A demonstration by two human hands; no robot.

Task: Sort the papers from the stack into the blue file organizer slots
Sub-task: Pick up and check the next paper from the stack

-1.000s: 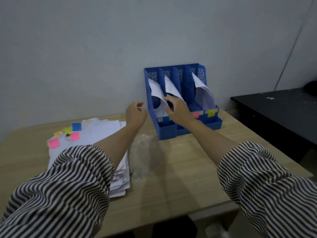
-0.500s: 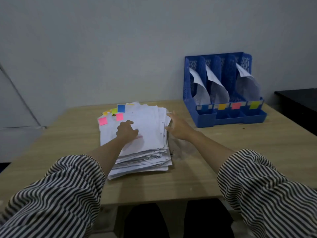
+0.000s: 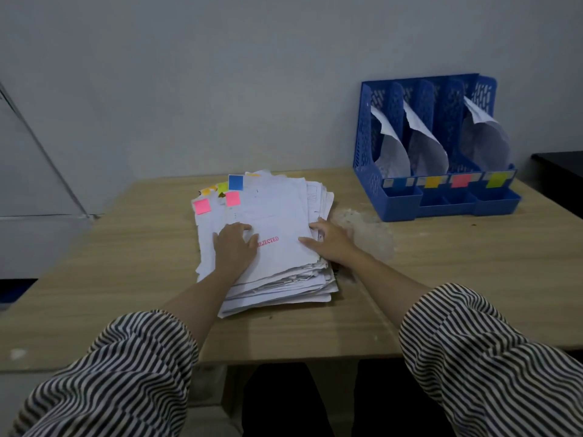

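Note:
A thick stack of white papers (image 3: 277, 216) lies mid-table, with pink, blue, green and yellow sticky tabs at its far left corner. The top sheet bears a red REJECTED stamp (image 3: 268, 241). My left hand (image 3: 235, 247) rests flat on the top sheet, fingers spread. My right hand (image 3: 328, 239) touches the stack's right edge, thumb on the top sheet and fingers at the side. The blue file organizer (image 3: 397, 201) stands at the back right against the wall. Three of its slots hold curled sheets, the third from the left none; coloured labels mark the fronts.
The wooden table (image 3: 441, 294) has a pale scuffed patch (image 3: 369, 234) between stack and organizer. A grey wall runs behind. A black surface (image 3: 561, 165) sits at the far right. The table's near edge is just below the stack.
My right hand left the organizer's slots and came back to the stack's right edge. My left hand dropped onto the top sheet. The view turned left toward the stack.

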